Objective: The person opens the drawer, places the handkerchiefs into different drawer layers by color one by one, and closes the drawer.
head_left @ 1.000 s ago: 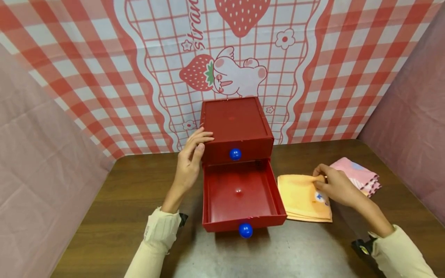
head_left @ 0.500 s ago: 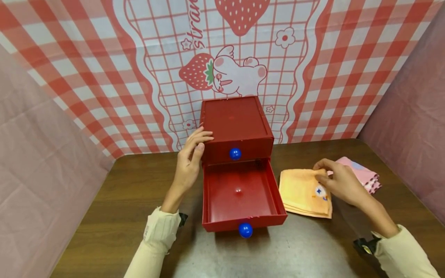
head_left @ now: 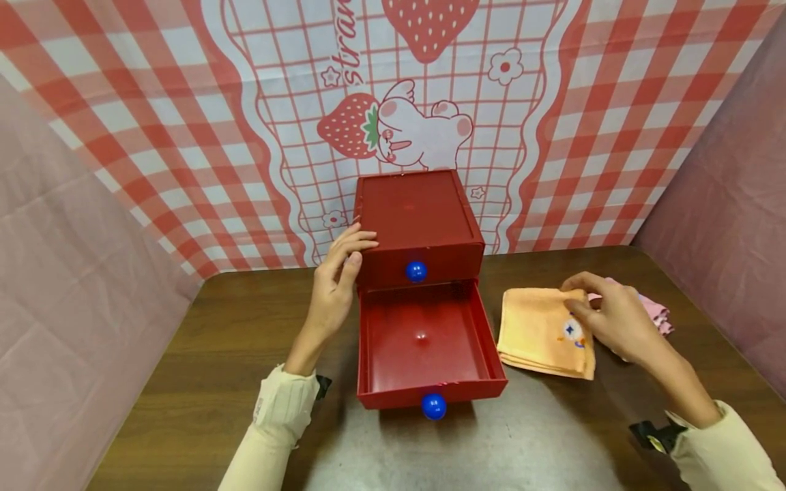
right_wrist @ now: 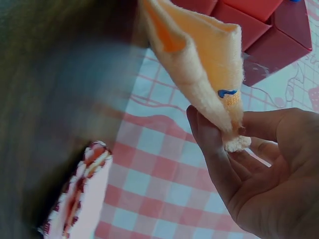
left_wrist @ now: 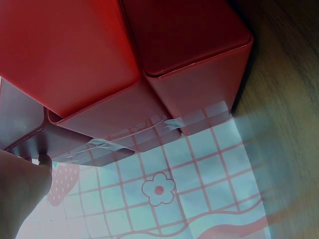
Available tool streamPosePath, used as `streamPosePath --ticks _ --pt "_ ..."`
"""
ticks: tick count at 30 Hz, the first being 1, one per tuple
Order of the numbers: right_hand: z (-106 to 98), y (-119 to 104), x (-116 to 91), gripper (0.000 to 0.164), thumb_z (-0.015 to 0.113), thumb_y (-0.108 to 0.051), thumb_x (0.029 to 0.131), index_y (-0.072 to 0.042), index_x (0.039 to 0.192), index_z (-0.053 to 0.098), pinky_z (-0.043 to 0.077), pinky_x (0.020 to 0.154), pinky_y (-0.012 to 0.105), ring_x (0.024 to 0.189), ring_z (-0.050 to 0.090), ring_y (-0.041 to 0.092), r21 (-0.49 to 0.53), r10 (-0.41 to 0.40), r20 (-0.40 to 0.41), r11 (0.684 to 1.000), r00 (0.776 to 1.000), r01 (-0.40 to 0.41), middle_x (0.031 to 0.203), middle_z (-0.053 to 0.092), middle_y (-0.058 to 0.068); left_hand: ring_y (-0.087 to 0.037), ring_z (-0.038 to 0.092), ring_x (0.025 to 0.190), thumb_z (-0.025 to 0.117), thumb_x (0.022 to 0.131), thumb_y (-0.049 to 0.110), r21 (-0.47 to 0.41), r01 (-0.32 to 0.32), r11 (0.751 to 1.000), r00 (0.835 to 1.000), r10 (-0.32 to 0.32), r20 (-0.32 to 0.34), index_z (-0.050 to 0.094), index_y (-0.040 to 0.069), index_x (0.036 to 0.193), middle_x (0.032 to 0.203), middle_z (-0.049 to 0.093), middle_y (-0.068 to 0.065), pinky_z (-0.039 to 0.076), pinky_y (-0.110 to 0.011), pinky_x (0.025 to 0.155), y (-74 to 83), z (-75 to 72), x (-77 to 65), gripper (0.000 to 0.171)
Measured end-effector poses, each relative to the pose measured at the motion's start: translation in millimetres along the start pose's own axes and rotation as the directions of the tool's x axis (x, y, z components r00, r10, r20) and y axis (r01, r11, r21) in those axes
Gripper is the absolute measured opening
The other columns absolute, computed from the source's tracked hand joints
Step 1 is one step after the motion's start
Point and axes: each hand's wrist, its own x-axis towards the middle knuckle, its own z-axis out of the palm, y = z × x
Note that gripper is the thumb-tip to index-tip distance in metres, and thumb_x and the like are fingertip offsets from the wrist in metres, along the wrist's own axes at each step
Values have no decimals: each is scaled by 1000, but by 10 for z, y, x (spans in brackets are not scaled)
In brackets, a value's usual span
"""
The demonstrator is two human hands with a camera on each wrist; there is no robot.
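A red two-drawer box (head_left: 411,211) stands against the backdrop, its lower drawer (head_left: 424,334) pulled out with a bare floor inside and its upper drawer closed. My left hand (head_left: 333,290) rests against the box's upper left front corner, fingertips over the top edge. With thumb and fingers my right hand (head_left: 617,320) pinches the far right corner of a folded yellow-orange towel (head_left: 534,327). In the right wrist view this towel (right_wrist: 199,59) hangs up off the table from the pinch. A folded pink cloth (head_left: 653,310) lies behind the right hand, partly hidden by it.
Blue ball knobs (head_left: 433,407) sit on both drawer fronts. The brown wooden table (head_left: 245,354) ends at a red checked strawberry backdrop (head_left: 589,136), with pink curtains (head_left: 724,170) at both sides.
My right hand has shifted right and away from me with the towel, which has moved right, off the drawer's side. The pink cloth is now more covered. The left hand stays put.
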Motion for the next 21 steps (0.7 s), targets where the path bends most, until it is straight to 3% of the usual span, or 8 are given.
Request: streamPosePath --ticks 5,7,12,17,21 --pt "-89 -89 -10 19 74 -1 85 -11 101 69 44 59 8 77 71 34 38 -1 -35 999 999 2 86 65 9 -43 34 141 43 100 -2 2 19 1000 1000 -19 4 64 -11 117 127 59 -29 22 -44 120 32 2 -4 28" --pt "-120 -124 -11 20 75 -2 85 -12 100 70 42 60 5 77 72 29 29 -12 -60 999 998 14 85 66 7 -43 34 141 43 101 -1 1 19 1000 1000 -19 4 64 -11 117 128 59 -29 22 -44 120 24 3 -3 28" --pt "-171 -198 -13 22 77 -2 83 -16 100 72 40 56 9 73 63 -1 14 -34 -109 999 993 36 83 68 4 -43 34 141 43 101 -1 0 20 1000 1000 -20 4 63 -11 117 128 59 -28 22 -44 120 20 2 -1 28" --pt "-197 -255 -17 23 76 0 83 -15 101 72 39 50 13 72 61 -4 26 -50 -122 998 991 53 80 68 4 -42 34 141 43 100 -1 4 18 1000 1000 -18 1 64 -10 117 128 59 -28 23 -44 120 22 -5 3 28" --pt "-235 -301 -25 25 77 2 82 -15 100 72 40 52 12 77 60 -9 22 -58 -145 998 988 61 80 68 1 -43 34 141 44 101 -1 6 15 1000 1000 -15 3 64 -10 117 128 59 -28 22 -43 120 16 0 3 28"
